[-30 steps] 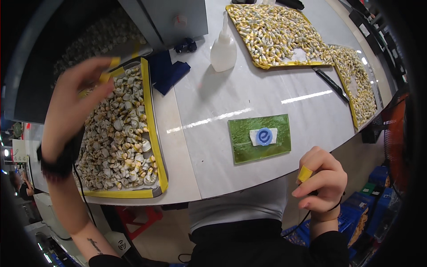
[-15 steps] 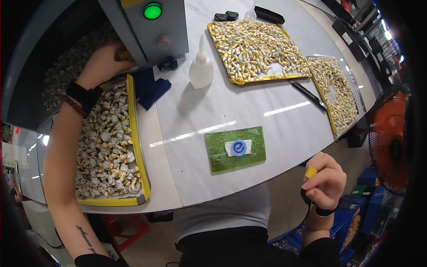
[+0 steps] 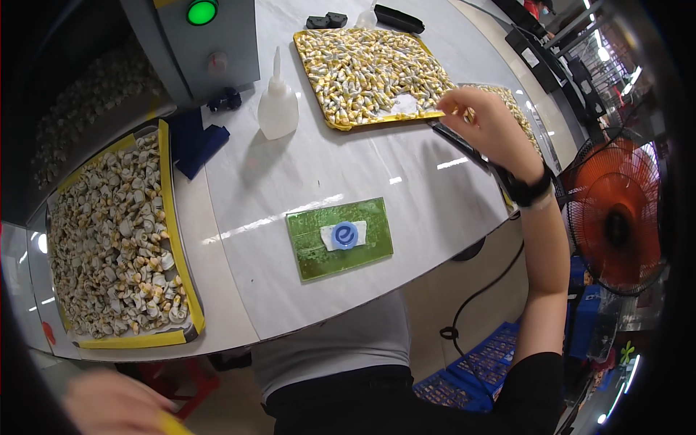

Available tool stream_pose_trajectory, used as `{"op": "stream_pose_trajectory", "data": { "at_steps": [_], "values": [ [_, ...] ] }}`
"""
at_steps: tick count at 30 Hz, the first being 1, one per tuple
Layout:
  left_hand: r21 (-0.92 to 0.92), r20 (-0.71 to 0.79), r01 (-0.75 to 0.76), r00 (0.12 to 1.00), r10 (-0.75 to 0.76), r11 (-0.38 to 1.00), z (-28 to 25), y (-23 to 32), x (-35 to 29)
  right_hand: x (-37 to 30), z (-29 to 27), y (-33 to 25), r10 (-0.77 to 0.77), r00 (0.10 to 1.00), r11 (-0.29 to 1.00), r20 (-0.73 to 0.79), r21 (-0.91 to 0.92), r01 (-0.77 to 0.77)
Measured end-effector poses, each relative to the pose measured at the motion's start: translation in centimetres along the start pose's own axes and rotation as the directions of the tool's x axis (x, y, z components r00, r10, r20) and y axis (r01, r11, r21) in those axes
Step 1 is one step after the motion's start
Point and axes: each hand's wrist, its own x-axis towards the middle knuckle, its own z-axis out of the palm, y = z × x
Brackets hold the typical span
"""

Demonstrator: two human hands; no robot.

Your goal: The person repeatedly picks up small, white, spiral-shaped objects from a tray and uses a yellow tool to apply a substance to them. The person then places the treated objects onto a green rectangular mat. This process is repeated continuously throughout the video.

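White worktable [image 3: 304, 174] | right hand [image 3: 489, 127] now raised over far yellow tray [image 3: 341, 125], fingers curled, hold unclear | left hand [image 3: 109, 402] dropped low, blurred, on yellow piece [image 3: 172, 424], grip unclear

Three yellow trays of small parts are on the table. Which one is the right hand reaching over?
The far-right tray, mostly hidden behind the right hand. The top-centre tray lies just left of the hand, and the left tray is far across the table.

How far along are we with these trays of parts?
Done: nothing finished shows; the green mat holds only a blue-and-white piece. In hand: right hand reaches over the far yellow tray of parts; left hand, blurred, is low off the table. Left: both trays, including the left tray, are full.
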Motion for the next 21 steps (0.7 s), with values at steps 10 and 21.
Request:
{"op": "stream_pose_trajectory", "data": {
  "at_steps": [10,21],
  "values": [
    [-0.716,-0.209,-0.104,0.975,-0.07,0.69,11.9,-4.4,3.1,3.6,3.3,3.2,0.108,0.986,0.988,0.127,-0.125,-0.092],
    [-0.996,0.032,0.06,0.922,-0.385,0.062,16.3,-5.6,3.7,-1.7,2.2,-10.2,-0.006,0.985,0.872,0.175,0.483,-0.081]
  ]
}}
